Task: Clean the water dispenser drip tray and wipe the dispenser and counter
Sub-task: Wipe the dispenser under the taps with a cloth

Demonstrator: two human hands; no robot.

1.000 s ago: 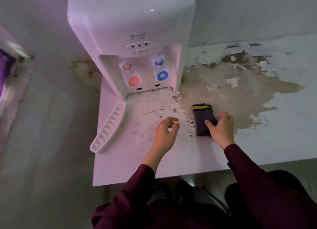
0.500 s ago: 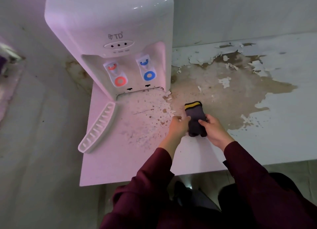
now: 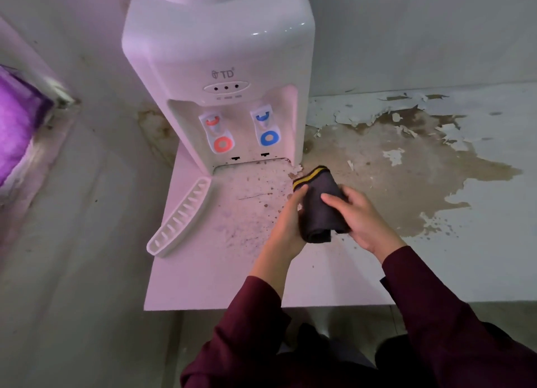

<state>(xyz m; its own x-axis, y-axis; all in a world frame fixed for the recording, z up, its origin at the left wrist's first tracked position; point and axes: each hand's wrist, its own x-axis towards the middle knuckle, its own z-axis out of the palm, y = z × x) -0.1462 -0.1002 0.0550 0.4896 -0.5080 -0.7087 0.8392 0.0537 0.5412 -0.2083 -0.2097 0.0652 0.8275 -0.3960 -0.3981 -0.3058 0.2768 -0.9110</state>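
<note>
Grip: both hands hold one folded dark cloth [image 3: 319, 210], left hand [image 3: 286, 227] at its left edge, right hand [image 3: 359, 220] across its top.

Cloth: yellow-banded end, held over the counter [image 3: 494, 257] just right of the dispenser [image 3: 220, 53]. Tray [image 3: 181, 217]: off its seat, lying tilted at the dispenser's left foot. Step, by judgement: readying the cloth; the spotted patch under the taps looks unwiped, so a flat, pressed stroke there comes next. Writing: "TD" logo; small print below three indicator dots, unreadable.
</note>
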